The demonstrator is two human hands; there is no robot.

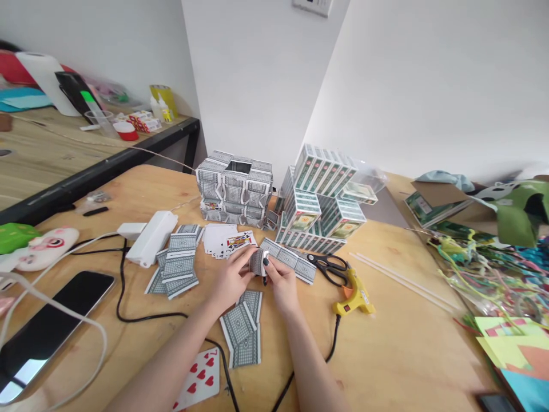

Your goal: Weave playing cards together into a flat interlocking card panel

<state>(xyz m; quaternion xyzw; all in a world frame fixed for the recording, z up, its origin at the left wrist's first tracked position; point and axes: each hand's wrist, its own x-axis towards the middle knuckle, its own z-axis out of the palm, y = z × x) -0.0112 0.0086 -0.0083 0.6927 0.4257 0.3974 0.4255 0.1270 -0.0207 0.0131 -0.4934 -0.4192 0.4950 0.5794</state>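
From where I sit, I take this for a craft corner indoors, though I can't tell whether in a home or a studio. White walls (429, 86) close in a plain wooden table (398, 360) where I see a yellow hot-glue gun (355, 296), black-handled scissors (321, 263), long translucent sticks (403, 284) and a box-shaped structure of folded playing cards (234, 191). Coloured paper (512, 343) and tangled yarn-like strands (476, 257) crowd my right; small glue bottles (163, 109) stand on a neighbouring black-edged table (77, 157).
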